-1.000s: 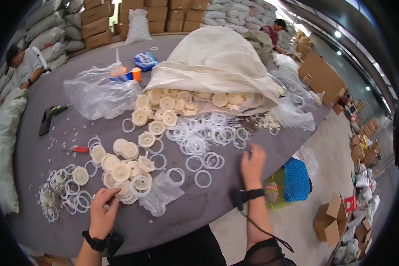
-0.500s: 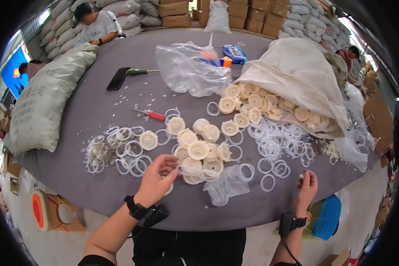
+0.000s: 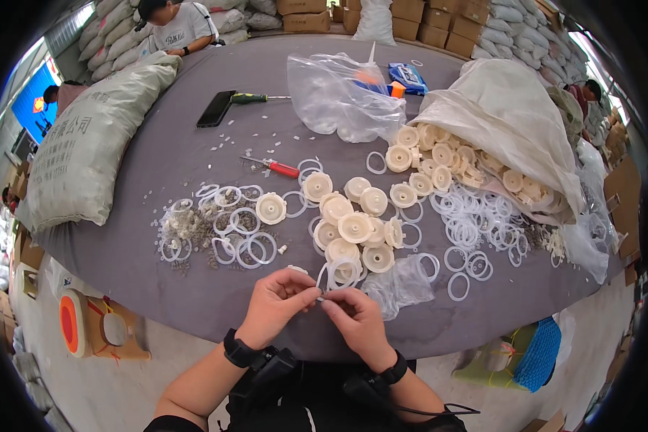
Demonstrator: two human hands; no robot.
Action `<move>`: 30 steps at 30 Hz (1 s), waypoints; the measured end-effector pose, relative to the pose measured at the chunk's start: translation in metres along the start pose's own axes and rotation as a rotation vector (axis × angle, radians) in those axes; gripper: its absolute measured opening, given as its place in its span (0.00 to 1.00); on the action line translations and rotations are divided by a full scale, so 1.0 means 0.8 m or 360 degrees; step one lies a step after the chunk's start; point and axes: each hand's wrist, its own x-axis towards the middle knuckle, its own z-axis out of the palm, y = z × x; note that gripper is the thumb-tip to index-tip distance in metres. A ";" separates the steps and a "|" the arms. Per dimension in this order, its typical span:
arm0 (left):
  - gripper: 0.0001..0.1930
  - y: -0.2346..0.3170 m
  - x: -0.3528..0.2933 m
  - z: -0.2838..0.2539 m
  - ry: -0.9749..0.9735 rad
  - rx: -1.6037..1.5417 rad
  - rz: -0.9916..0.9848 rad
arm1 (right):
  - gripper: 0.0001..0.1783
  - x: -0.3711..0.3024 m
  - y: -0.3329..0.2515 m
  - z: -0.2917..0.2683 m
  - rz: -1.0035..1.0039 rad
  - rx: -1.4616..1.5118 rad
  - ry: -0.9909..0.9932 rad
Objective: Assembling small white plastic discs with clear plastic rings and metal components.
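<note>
Whatever the left hand (image 3: 277,302) and right hand (image 3: 353,317) pinch between their fingertips is too small to make out; it may be a thin ring, but the fingers cover most of it. The white sack (image 3: 504,115) hides part of the pile of cream caps (image 3: 446,162) spilling from its mouth. The clear plastic bag (image 3: 342,93) blurs the orange and blue things inside it. The grey scraps (image 3: 183,227) among the rings are too fine to identify. The picture's dark rim cuts off the bystanders at the far edge.

On the table (image 3: 158,155), discs (image 3: 353,227) lie between loose rings (image 3: 227,227) left and a sack (image 3: 507,119) right.
</note>
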 end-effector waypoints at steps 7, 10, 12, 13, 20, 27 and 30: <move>0.16 0.008 -0.010 0.012 0.0031 0.0880 0.0566 | 0.06 0.001 -0.014 -0.012 -0.0215 -0.0444 0.0023; 0.16 0.010 -0.011 0.007 -0.0225 0.1408 0.0794 | 0.06 0.002 -0.011 -0.011 -0.0276 -0.0516 0.0037; 0.13 0.012 -0.012 0.008 -0.0164 0.1308 0.0583 | 0.06 0.004 -0.010 -0.012 -0.0351 -0.0579 0.0036; 0.13 0.011 -0.011 0.009 -0.0161 0.1307 0.0579 | 0.06 0.004 -0.011 -0.012 -0.0347 -0.0578 0.0032; 0.07 0.005 0.001 0.007 0.0043 -0.0191 0.0067 | 0.07 0.003 -0.012 -0.009 -0.0431 -0.0792 0.0112; 0.07 0.009 0.003 0.021 0.0170 -0.0006 0.0287 | 0.06 0.002 -0.007 -0.012 -0.0636 -0.1132 0.0187; 0.07 0.009 0.011 0.003 0.0147 -0.0559 -0.0054 | 0.07 0.002 0.003 -0.015 -0.0537 -0.1120 0.0244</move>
